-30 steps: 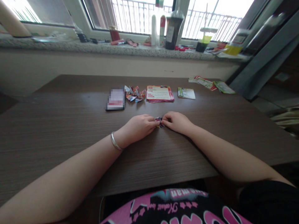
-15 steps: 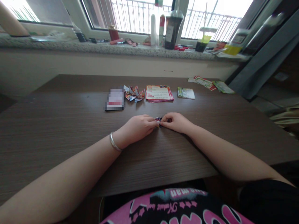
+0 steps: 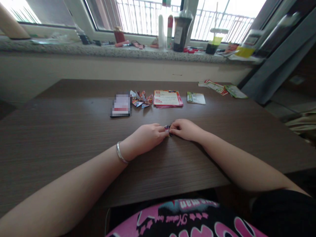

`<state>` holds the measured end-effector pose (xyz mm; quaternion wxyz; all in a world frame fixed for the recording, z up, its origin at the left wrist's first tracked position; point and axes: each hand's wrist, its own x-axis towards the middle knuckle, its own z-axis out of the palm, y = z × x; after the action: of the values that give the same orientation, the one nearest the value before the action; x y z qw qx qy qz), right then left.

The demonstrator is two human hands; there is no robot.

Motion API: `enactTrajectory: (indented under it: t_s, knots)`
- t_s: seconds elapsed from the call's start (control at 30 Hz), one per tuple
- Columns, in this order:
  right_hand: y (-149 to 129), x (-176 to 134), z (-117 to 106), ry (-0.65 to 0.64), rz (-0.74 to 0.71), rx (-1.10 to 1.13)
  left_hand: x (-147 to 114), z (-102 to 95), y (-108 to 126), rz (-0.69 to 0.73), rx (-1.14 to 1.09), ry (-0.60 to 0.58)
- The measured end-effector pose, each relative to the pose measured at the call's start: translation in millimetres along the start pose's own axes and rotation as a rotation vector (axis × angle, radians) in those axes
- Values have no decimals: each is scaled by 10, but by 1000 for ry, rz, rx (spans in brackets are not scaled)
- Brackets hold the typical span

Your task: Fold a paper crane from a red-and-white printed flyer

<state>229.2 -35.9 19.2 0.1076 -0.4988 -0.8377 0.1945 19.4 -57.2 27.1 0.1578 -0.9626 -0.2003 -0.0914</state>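
Nearest is one black-and-pink printed shirt (image 3: 182, 219), then one silver bangle (image 3: 119, 152) on the left wrist. Two hands meet over the bench (image 3: 158, 174): the left hand (image 3: 151, 136) grips the left side of one small printed paper piece (image 3: 167, 128), and the right hand (image 3: 184, 129) pinches its right side, thumb against bent forefinger. The paper piece sits mid-bench between the fingertips; they cover too much to tell its long axis or which way it points. Beyond lie, left to right, one dark-edged flat rectangle (image 3: 120, 105), its face pixelated, one cluster of folded papers (image 3: 142, 99), too tangled to count, and two card stacks, one large (image 3: 168, 98), one small (image 3: 196, 98). Farther right are at least three loose cards (image 3: 217, 87). One dark bottle (image 3: 181, 34) stands on the windowsill (image 3: 145, 54).
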Motion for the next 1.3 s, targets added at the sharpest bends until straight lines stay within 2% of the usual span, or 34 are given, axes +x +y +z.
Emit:
enactTrajectory:
  t_s: [0.17, 0.6, 0.73, 1.1, 1.3]
  knots:
    - [27, -3, -39, -10, 95, 33, -14, 14, 12, -32, 15, -10]
    - [-47, -37, -92, -8, 37, -134, 10, 52, 56, -86, 41, -26]
    - [-76, -41, -103, -29, 22, -143, 31, 13, 110, -144, 39, -30]
    - [-107, -45, -116, -19, 118, -210, 54, -24, 132, -177, 33, -35]
    - [-78, -57, -135, -2, 125, -280, 56, -11, 127, -223, -6, -53]
